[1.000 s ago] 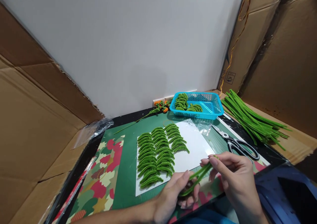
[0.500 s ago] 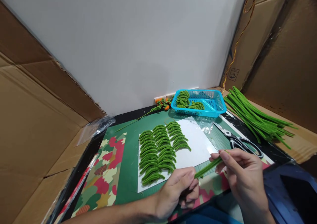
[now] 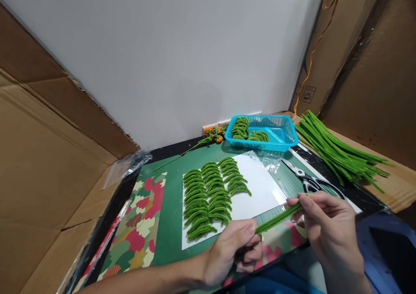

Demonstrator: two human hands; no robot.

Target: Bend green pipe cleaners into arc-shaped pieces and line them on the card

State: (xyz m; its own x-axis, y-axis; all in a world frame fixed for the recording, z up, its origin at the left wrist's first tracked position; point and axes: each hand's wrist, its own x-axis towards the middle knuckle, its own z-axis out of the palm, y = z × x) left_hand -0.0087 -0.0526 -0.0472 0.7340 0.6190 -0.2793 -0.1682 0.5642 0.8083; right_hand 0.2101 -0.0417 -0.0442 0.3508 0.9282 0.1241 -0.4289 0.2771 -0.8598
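A green pipe cleaner [image 3: 277,218] is stretched between both hands above the table's front edge. My left hand [image 3: 232,250] pinches its lower end and my right hand [image 3: 328,227] pinches its upper end. Just beyond the hands, a white sheet [image 3: 260,187] carries three rows of curved green pipe-cleaner leaves [image 3: 208,196]. Black-handled scissors [image 3: 310,182] lie right behind my right hand.
A blue basket [image 3: 279,133] at the back holds more green leaves. A bundle of straight green pipe cleaners [image 3: 338,153] lies at the right on cardboard. A stem with orange flowers [image 3: 208,138] rests by the white wall. A green mat [image 3: 169,224] and leaf-patterned paper [image 3: 136,229] cover the table.
The folded pipe cleaner has been drawn out straight: my right hand moved right and slightly up with its end while my left hand stayed pinching the other end.
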